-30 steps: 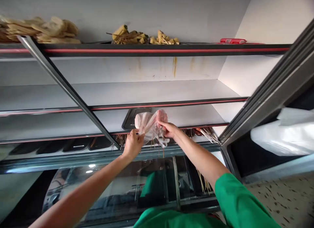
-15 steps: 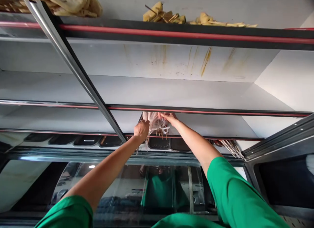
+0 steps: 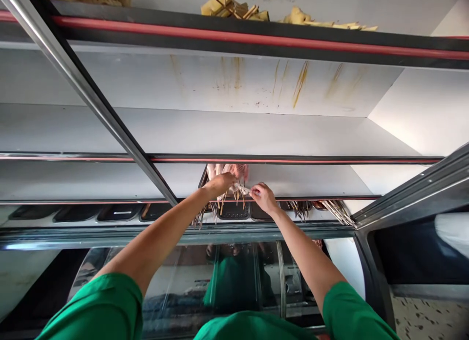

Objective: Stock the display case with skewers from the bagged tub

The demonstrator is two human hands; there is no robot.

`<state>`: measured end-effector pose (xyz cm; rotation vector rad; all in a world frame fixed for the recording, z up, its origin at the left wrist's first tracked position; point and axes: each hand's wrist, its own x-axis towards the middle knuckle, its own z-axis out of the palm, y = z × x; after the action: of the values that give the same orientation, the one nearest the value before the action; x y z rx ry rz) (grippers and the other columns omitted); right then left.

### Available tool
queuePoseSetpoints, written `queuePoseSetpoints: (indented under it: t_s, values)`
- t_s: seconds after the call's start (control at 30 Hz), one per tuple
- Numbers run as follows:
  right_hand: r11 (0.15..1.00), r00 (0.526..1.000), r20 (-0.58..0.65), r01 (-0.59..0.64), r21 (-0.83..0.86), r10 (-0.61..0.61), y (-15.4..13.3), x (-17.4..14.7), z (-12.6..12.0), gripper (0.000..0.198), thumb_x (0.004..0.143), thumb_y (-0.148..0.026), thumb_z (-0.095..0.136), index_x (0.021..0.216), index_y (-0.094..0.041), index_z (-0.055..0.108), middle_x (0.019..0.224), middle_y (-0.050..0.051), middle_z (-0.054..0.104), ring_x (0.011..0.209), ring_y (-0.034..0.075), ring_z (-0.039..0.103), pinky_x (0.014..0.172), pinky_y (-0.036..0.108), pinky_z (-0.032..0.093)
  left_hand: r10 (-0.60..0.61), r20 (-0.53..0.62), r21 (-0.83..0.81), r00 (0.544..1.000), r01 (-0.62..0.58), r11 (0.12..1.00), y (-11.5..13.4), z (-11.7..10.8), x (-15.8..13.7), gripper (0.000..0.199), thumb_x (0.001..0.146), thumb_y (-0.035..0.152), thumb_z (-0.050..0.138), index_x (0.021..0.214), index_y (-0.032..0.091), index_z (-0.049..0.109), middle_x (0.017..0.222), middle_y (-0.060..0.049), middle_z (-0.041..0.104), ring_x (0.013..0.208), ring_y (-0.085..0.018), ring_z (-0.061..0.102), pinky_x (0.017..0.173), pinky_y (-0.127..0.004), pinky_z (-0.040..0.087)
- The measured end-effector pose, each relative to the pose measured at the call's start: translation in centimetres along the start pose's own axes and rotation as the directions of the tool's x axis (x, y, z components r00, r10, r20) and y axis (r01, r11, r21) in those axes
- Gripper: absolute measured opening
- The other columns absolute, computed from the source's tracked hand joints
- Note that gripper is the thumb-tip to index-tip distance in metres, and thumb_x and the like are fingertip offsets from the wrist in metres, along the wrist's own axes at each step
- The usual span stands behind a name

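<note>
A clear plastic bag [image 3: 242, 187] sits over a bunch of skewers [image 3: 237, 199] on the lower shelf, their sticks poking past the shelf's front edge. Pale and pinkish skewered food [image 3: 240, 171] shows behind it. My left hand [image 3: 222, 182] reaches over the skewers, its fingers closed at the bag's left side; fingertips are partly hidden. On the right, my right hand [image 3: 264, 196] pinches a pulled-out white end of the bag, so the plastic stretches between both hands. A dark tray edge [image 3: 203, 176] shows left of the food.
Glass-fronted shelves have red-striped edges [image 3: 256, 35]. A metal post [image 3: 91, 93] slants across the left. Leaf-wrapped food [image 3: 218, 2] rests on the top shelf. Below are black trays [image 3: 119, 212] and more skewers [image 3: 335, 212]. Sliding-door rails [image 3: 110, 236] run underneath.
My right hand has come down and nearer, drawing out the bag's end. My left hand has shifted right across the skewers. The camera view has also moved slightly.
</note>
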<state>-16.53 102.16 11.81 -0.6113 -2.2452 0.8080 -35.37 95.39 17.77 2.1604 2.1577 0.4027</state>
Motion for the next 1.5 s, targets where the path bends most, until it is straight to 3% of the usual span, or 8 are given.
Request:
queuePoseSetpoints:
  t_s: [0.13,0.3,0.43,0.63,0.77,1.07,1.3,1.5]
  values:
    - [0.997,0.997,0.033,0.071,0.039,-0.072,-1.2,1.3,-0.1,0.007,0.068,-0.019,0.064,0.073,-0.017,0.059,0.087,0.005,0.056,0.082,0.015,0.054,0.07,0.024,0.044,-0.127,-0.039,-0.105,0.991,0.123,0.987,-0.1,0.0,0.2,0.02,0.078,0.012,0.044,0.082,0.012,0.064,0.078,-0.007,0.064,0.071,-0.016,0.056,0.065,-0.026,0.044]
    - [0.98,0.992,-0.02,-0.123,-0.155,0.121,-2.2,2.6,0.7,0.024,0.066,-0.019,0.062,0.053,-0.019,0.042,0.066,-0.001,0.047,0.061,0.011,0.045,0.063,0.024,0.039,-0.049,0.031,-0.187,0.998,0.054,0.981,-0.8,0.0,0.3,0.013,0.073,0.017,0.056,0.079,0.016,0.067,0.078,-0.002,0.067,0.073,-0.014,0.059,0.067,-0.022,0.044]
    - [0.989,0.995,0.095,-0.014,-0.149,0.028,-2.6,2.5,0.6,0.03,0.065,-0.024,0.065,0.052,-0.019,0.038,0.073,0.001,0.049,0.07,0.013,0.049,0.068,0.024,0.04,-0.029,0.035,-0.231,0.999,0.036,0.972,-1.6,-0.6,0.0,0.011,0.072,0.022,0.059,0.077,0.017,0.068,0.079,-0.002,0.068,0.074,-0.014,0.06,0.068,-0.021,0.045]
    - [0.982,0.945,0.301,-0.166,0.093,0.132,-3.0,1.1,-0.1,0.029,0.059,-0.027,0.071,0.061,-0.019,0.042,0.071,-0.001,0.052,0.067,0.014,0.052,0.063,0.026,0.043,-0.002,0.015,-0.231,1.0,0.005,0.973,-1.3,-1.2,-1.4,0.019,0.075,0.019,0.053,0.086,0.017,0.069,0.085,-0.003,0.068,0.077,-0.015,0.061,0.071,-0.024,0.047]
    - [0.74,0.861,0.412,-0.48,0.471,0.297,-2.8,0.6,0.6,0.021,0.067,-0.031,0.064,0.071,-0.018,0.048,0.061,-0.003,0.055,0.057,0.012,0.054,0.052,0.023,0.042,0.146,-0.048,-0.021,0.988,-0.147,0.989,0.3,-1.1,-2.8,0.028,0.08,0.017,0.05,0.099,0.024,0.069,0.11,-0.007,0.061,0.105,-0.024,0.053,0.092,-0.042,0.04]
    - [0.746,0.924,0.33,-0.357,0.562,0.194,-2.3,-0.3,0.8,0.027,0.059,-0.009,0.062,0.083,-0.017,0.053,0.073,-0.003,0.059,0.062,0.008,0.056,0.055,0.019,0.046,0.315,0.15,0.14,0.937,-0.336,0.932,0.6,-0.4,-2.5,0.024,0.082,0.014,0.049,0.094,0.023,0.068,0.099,-0.008,0.062,0.109,-0.025,0.049,0.094,-0.038,0.035]
    - [0.468,0.719,0.443,-0.689,0.553,0.536,-2.6,1.3,1.6,0.007,0.071,-0.02,0.058,0.07,-0.014,0.057,0.06,0.003,0.063,0.046,0.011,0.057,0.036,0.018,0.039,0.255,-0.003,-0.047,0.967,-0.255,0.966,-0.2,0.4,-2.4,0.015,0.079,0.025,0.057,0.087,0.023,0.07,0.11,-0.008,0.059,0.106,-0.023,0.049,0.094,-0.039,0.039]
    - [0.516,0.723,0.308,-0.669,0.535,0.618,-3.1,4.7,3.8,0.022,0.07,-0.02,0.063,0.052,-0.017,0.05,0.034,-0.005,0.042,0.028,0.006,0.036,0.028,0.018,0.023,0.146,0.23,-0.032,0.962,-0.142,0.989,1.1,-1.1,-2.9,0.015,0.073,0.027,0.06,0.083,0.024,0.07,0.113,-0.008,0.056,0.106,-0.027,0.048,0.088,-0.039,0.042]
